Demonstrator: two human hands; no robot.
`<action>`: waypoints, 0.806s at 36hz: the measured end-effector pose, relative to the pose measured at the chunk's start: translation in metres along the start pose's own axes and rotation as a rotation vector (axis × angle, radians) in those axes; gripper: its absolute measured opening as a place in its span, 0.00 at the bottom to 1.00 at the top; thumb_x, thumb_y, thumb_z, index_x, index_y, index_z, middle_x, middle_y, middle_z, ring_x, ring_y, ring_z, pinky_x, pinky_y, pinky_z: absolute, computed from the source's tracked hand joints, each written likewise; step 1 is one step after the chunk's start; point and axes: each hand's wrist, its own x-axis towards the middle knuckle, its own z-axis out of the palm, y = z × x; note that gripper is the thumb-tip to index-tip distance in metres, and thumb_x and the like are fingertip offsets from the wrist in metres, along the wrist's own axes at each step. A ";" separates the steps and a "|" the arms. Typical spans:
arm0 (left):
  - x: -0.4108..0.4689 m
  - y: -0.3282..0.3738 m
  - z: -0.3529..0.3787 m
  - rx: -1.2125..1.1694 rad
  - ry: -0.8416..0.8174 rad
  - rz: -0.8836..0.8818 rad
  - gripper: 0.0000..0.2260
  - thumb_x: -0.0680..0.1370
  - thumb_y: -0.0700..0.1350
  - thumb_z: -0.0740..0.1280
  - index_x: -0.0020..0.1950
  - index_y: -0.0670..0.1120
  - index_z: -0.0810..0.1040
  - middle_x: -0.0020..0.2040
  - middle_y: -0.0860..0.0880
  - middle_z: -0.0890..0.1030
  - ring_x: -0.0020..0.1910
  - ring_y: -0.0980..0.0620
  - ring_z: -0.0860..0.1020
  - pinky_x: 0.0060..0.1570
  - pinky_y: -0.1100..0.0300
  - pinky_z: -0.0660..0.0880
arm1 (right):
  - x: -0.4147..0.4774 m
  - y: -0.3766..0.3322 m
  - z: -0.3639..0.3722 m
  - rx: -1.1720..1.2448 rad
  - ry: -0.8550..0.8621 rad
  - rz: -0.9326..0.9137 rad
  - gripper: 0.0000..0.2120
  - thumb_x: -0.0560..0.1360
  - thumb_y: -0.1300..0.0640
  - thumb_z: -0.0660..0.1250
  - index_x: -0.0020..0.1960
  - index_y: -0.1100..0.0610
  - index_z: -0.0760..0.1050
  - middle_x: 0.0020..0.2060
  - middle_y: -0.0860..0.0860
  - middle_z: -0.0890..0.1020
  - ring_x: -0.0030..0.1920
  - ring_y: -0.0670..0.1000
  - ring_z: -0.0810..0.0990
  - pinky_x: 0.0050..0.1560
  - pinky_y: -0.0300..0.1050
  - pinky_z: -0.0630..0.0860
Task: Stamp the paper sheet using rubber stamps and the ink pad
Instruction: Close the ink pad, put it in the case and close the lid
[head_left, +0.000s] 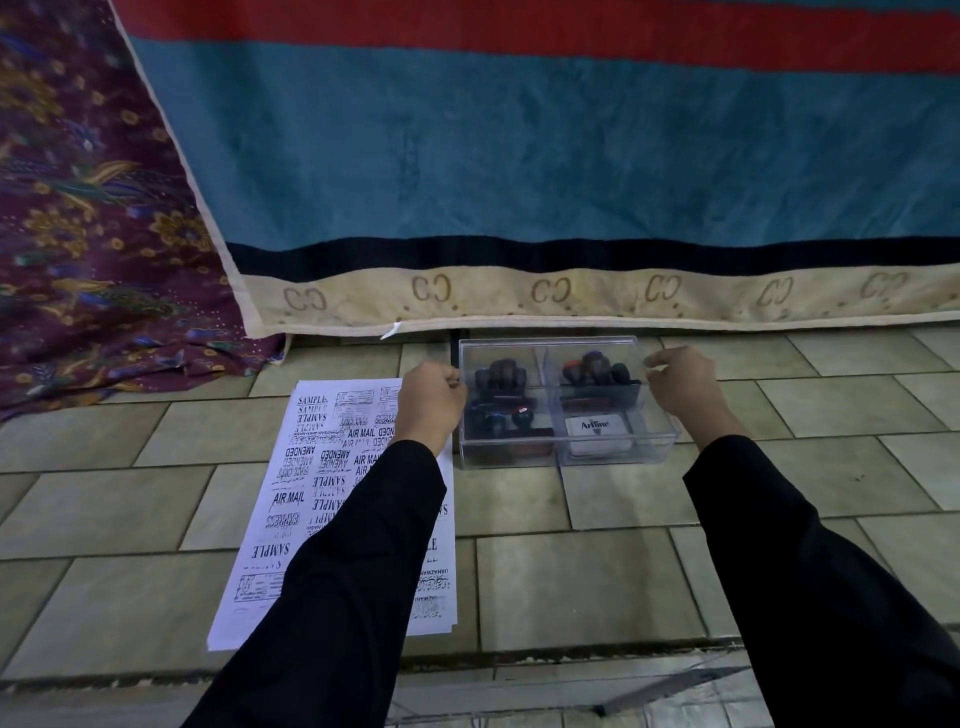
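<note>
Head — left hand, right hand pinching box

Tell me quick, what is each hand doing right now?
Left hand: closed, pinching the clear lid at its left edge.
Right hand: closed, pinching the clear lid's right edge.

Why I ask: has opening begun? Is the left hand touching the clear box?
Touching. The head view shows the left hand with curled fingers pinching the clear box at its left rim.

box: clear glossy plastic | paper sheet: matt white (ink-printed) | floor: smooth tile | blanket: woven cloth
</note>
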 end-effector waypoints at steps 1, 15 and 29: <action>0.000 -0.001 0.000 -0.009 0.001 -0.007 0.10 0.76 0.34 0.63 0.37 0.46 0.73 0.39 0.45 0.74 0.39 0.48 0.71 0.42 0.53 0.75 | 0.000 0.000 0.000 0.015 0.001 0.008 0.12 0.76 0.64 0.61 0.57 0.60 0.79 0.57 0.60 0.79 0.57 0.59 0.78 0.51 0.40 0.70; -0.028 -0.019 -0.006 -0.331 -0.145 -0.183 0.13 0.80 0.48 0.65 0.59 0.42 0.80 0.55 0.45 0.82 0.55 0.46 0.79 0.57 0.49 0.77 | -0.022 0.026 0.003 0.396 -0.126 0.078 0.11 0.77 0.67 0.59 0.55 0.64 0.77 0.41 0.58 0.76 0.33 0.52 0.74 0.32 0.38 0.74; -0.071 -0.031 -0.011 -0.313 -0.164 -0.144 0.11 0.79 0.40 0.67 0.61 0.40 0.80 0.52 0.44 0.83 0.48 0.48 0.83 0.43 0.58 0.81 | -0.079 0.055 -0.006 0.478 -0.070 0.051 0.10 0.76 0.64 0.64 0.56 0.63 0.79 0.38 0.57 0.81 0.40 0.56 0.80 0.45 0.56 0.81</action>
